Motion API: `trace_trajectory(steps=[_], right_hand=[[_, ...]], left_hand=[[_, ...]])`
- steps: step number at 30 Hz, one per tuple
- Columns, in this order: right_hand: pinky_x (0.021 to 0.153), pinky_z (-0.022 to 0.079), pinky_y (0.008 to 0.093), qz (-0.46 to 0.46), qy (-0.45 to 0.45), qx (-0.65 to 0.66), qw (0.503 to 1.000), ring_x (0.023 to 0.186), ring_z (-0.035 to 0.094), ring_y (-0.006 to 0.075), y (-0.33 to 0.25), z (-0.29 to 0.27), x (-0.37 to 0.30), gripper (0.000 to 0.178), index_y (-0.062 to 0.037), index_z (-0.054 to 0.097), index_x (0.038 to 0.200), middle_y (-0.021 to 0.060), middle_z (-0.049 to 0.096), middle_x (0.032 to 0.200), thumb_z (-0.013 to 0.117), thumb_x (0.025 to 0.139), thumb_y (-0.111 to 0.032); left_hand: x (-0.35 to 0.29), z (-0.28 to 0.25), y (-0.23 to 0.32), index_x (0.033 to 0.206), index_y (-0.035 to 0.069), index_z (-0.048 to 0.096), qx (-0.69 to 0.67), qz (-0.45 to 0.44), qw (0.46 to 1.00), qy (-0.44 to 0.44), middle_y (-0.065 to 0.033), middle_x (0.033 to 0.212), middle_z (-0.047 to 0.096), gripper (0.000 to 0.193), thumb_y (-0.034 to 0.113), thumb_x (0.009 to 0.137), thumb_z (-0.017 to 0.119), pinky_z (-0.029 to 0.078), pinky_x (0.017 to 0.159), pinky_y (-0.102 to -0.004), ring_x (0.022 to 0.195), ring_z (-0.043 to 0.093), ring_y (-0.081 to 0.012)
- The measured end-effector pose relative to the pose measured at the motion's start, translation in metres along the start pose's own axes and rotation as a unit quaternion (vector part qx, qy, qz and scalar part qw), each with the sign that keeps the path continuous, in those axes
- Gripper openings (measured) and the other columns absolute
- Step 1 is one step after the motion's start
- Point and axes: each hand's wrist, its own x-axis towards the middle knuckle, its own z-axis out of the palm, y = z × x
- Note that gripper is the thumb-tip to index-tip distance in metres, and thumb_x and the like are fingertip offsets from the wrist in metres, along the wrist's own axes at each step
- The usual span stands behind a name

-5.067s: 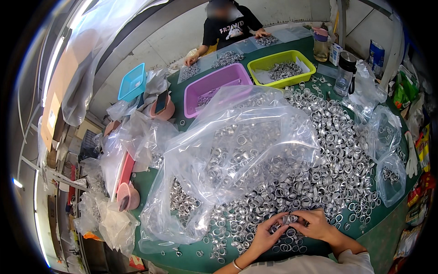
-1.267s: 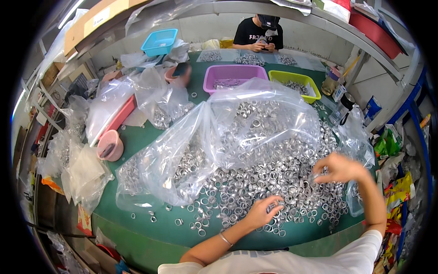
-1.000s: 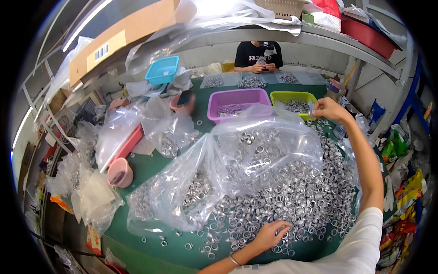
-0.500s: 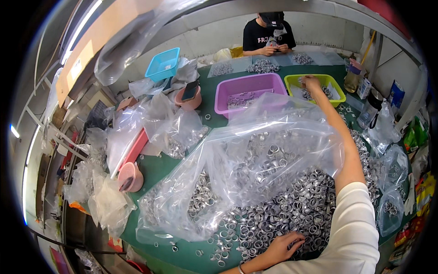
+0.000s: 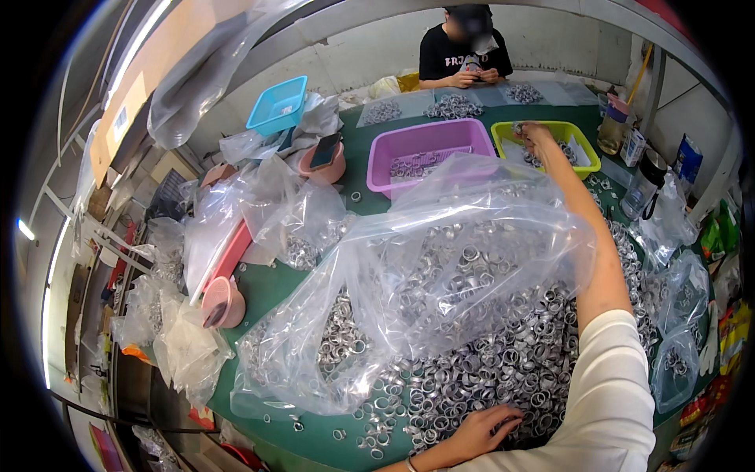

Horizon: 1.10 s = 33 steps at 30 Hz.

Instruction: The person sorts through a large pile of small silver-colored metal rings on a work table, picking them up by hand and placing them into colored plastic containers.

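Metal rings (image 5: 503, 370) under spread left hand (image 5: 491, 425); right hand (image 5: 537, 134), grip unclear, over yellow tray's rim (image 5: 586, 157).

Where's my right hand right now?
In the head view, your right hand is stretched to the far right of the table, over the yellow-green tray, just right of the purple bin.

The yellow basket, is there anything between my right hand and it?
Nothing visible. The right hand is already over the yellow basket, above the metal rings inside. The big clear bag lies nearer, under the forearm.
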Motion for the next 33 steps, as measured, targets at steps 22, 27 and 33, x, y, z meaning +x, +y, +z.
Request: trace_trajectory(steps=[22, 27, 33], right_hand=[[0.035, 0.019, 0.0261, -0.045, 0.042, -0.129, 0.990, 0.040, 0.028, 0.0065, -0.006, 0.026, 0.025, 0.016, -0.0088, 0.061, 0.095, 0.0010, 0.061, 0.071, 0.049, 0.085, -0.008], [0.036, 0.025, 0.0292, -0.051, 0.040, -0.047, 0.997, 0.041, 0.036, 0.0099, -0.001, 0.027, 0.032, 0.019, -0.0083, 0.059, 0.093, 0.0057, 0.062, 0.070, 0.041, 0.089, -0.013], [0.034, 0.021, 0.0269, -0.039, 0.036, -0.029, 0.998, 0.039, 0.031, 0.0081, 0.004, 0.024, 0.041, 0.016, -0.0094, 0.059, 0.094, 0.0043, 0.061, 0.070, 0.045, 0.086, -0.008]], left_hand=[[-0.002, -0.002, 0.002, 0.098, 0.004, 0.062, 0.000, -0.062, 0.998, -0.025, -0.0102, 0.093, 0.064, 0.015, 0.006, 0.084, 0.060, 0.051, 0.071, -0.0319, 0.082, 0.064, -0.0267], [-0.003, -0.002, 0.002, 0.098, 0.003, 0.062, 0.002, -0.064, 0.998, -0.026, -0.0106, 0.094, 0.064, 0.015, 0.006, 0.084, 0.060, 0.051, 0.071, -0.0318, 0.082, 0.064, -0.0268], [-0.006, 0.001, -0.006, 0.098, 0.004, 0.062, 0.009, -0.058, 0.998, -0.022, -0.0100, 0.094, 0.064, 0.014, 0.006, 0.084, 0.060, 0.052, 0.071, -0.0311, 0.082, 0.064, -0.0262]])
